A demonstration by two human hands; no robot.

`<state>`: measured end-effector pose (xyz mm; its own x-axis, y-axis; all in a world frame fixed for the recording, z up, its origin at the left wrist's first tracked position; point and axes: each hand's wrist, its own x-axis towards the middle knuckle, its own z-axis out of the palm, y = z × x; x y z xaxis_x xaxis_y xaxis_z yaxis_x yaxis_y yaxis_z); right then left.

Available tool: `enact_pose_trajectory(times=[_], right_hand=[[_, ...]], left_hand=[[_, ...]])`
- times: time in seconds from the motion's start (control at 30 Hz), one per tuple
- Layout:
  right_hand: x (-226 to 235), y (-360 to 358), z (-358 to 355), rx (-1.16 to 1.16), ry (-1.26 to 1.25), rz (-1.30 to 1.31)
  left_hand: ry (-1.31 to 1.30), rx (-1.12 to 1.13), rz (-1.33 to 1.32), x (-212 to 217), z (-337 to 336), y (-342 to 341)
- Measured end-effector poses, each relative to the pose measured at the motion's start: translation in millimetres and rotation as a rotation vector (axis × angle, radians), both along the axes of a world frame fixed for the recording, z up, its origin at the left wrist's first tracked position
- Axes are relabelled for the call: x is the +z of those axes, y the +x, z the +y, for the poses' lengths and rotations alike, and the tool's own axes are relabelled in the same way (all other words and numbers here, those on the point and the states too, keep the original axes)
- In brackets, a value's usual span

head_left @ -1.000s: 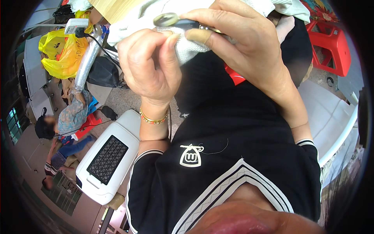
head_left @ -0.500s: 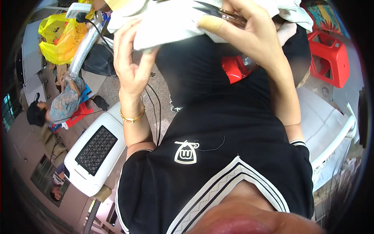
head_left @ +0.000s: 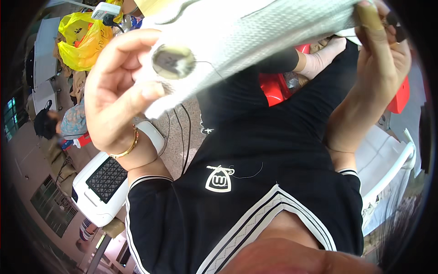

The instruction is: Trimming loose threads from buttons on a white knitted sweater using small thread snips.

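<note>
Our shirt: nearest the camera we see our own black top (head_left: 255,182) with white striped trim and a small white emblem on the chest.
Left hand: our left hand (head_left: 116,98), a gold bangle (head_left: 125,148) at the wrist, grips the lower left end of a white knitted cloth (head_left: 255,41); thumb and fingers close around the fabric just below a round metal button (head_left: 172,61).
Right hand: our right hand (head_left: 381,59) pinches the cloth's upper right end, forefinger laid along its edge. Something small and dark shows at the fingertips, too blurred to name.
Cloth: it spans both hands, pulled taut and slanting, held up close in front of our chest.
Thread: a thin line seems to run from the button along the fabric; we cannot tell where it ends.
Step in hand: we judge that we are stretching and inspecting the cloth around the button.
Next move: it likely calls for a firm left grip while the right fingers work finely near the button.
Lower left: a white appliance with a black grille (head_left: 102,182).
Behind: a red plastic stool (head_left: 278,89), a white plastic chair (head_left: 388,169) at right.
Far left: a yellow plastic bag (head_left: 82,41) and a seated person (head_left: 59,123).
</note>
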<state>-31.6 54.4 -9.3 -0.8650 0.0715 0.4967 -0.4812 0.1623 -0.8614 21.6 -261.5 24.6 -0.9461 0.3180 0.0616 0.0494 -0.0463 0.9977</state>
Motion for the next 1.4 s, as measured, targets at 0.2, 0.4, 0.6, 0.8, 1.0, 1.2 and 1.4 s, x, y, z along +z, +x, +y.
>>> enact_pose_trajectory(times=[0.2, 0.4, 0.6, 0.8, 1.0, 1.2, 1.4], right_hand=[[-35, -33, -4, -0.2, 0.332, 0.012], [-49, -28, -23, -0.212, 0.477, -0.084], [-38, -12, -21, -0.204, 0.495, -0.001], [-11, 9, -35, -0.084, 0.455, -0.313], [-12, 19, -52, 0.193, 0.503, -0.106], [-64, 24, -65, 0.096, 0.562, 0.055], [-67, 27, -71, 0.044, 0.563, 0.045]], left_hand=[[-0.348, 0.177, -0.034, -34, 22, -5], [-0.627, 0.414, 0.419, -56, 32, -18], [-0.944, 0.213, 0.756, -44, 58, -43], [-0.899, 0.248, 0.701, -50, 58, -48], [-0.789, 0.38, 0.576, -59, 57, -32], [-0.674, 0.416, 0.507, -66, 59, -32], [-0.668, 0.439, 0.592, -77, 59, -32]])
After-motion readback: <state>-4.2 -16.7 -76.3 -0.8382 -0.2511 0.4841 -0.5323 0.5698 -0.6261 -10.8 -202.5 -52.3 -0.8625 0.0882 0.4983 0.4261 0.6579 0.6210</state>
